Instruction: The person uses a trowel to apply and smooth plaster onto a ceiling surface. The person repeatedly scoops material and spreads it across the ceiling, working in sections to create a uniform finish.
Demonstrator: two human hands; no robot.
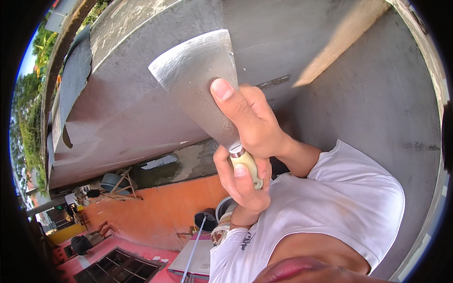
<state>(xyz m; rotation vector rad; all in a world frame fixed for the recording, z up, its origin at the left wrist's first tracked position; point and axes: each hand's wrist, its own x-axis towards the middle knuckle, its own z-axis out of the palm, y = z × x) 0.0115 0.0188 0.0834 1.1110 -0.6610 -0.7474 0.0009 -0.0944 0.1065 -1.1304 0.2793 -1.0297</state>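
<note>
A wide putty knife (193,80) with a flared metal blade and a short cream handle is held up before my chest, blade pointing up and to the left. My left hand (245,188) wraps round the handle, thumb lying along its front. Higher up, my right hand (255,120) grips the blade, with its thumb pressed flat on the near face. The other fingers of that hand go partly behind the metal. Some light scratches and dull marks show on the blade.
Grey walls (373,99) enclose the right side, and a dark sheet (75,75) hangs loose at upper left. Below lie a wet strip (165,165) and an orange floor (165,203) with a black bucket (205,219), a pole (192,252) and a tub (115,183). Another person (89,240) is far off.
</note>
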